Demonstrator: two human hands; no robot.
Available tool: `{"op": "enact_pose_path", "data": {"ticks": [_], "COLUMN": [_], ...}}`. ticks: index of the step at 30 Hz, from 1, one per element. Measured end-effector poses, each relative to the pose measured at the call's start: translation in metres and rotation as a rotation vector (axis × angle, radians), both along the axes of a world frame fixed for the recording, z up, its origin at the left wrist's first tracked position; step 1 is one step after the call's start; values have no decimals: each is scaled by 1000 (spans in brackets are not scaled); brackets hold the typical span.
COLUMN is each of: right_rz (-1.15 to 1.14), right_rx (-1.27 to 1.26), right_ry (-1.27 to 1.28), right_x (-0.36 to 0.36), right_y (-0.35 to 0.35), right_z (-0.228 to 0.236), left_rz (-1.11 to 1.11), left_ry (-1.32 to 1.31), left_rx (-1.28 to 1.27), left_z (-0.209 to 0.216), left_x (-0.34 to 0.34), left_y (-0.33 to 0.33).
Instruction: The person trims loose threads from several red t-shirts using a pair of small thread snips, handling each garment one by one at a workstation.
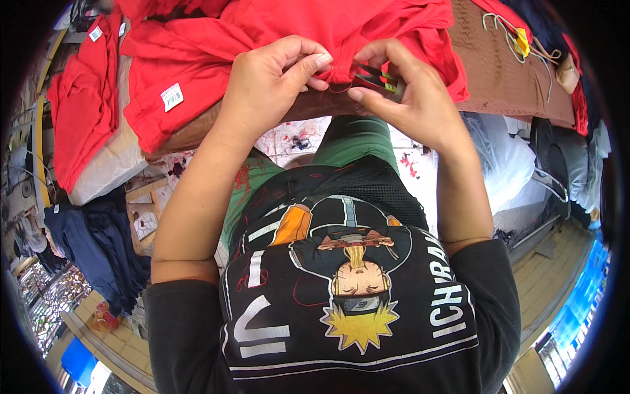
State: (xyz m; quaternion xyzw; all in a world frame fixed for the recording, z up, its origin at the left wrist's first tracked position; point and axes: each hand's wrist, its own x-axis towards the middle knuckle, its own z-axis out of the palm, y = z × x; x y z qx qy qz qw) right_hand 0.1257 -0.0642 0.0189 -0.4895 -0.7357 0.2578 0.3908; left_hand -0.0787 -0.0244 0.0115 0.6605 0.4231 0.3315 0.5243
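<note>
Snips [378, 83] beside red fabric edge [340, 71]

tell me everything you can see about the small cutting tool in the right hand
The small cutting tool has dark, metal-looking blades and a yellow-green part toward the palm. It lies in the grip of the right hand, between thumb and fingers, tips pointing left toward the red cloth. Fingers partly hide it; how far the blades open is unclear.

Red cloth [344, 33] across the gap between hands [272, 82]
</note>
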Motion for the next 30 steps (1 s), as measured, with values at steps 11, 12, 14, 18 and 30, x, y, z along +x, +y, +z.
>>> {"op": "enact_pose_path", "data": {"ticks": [11, 12, 14, 18, 30], "right_rz": [149, 145, 136, 144, 124], "right_rx": [28, 37, 57, 60, 23], "right_ry": [-252, -251, -248, -274, -249], "right_x": [4, 2, 0, -3, 3], "right_y": [9, 10, 12, 12, 15], "right_z": [23, 23, 20, 22, 36], "left_rz": [2, 8, 25, 48, 192], "left_ry": [53, 53, 64, 164, -182], "left_rx": [149, 165, 228, 261, 125], "left_z": [3, 3, 2, 10, 5], "left_x": [2, 2, 3, 3, -2], "left_y": [-2, -2, -3, -5, 11]}}
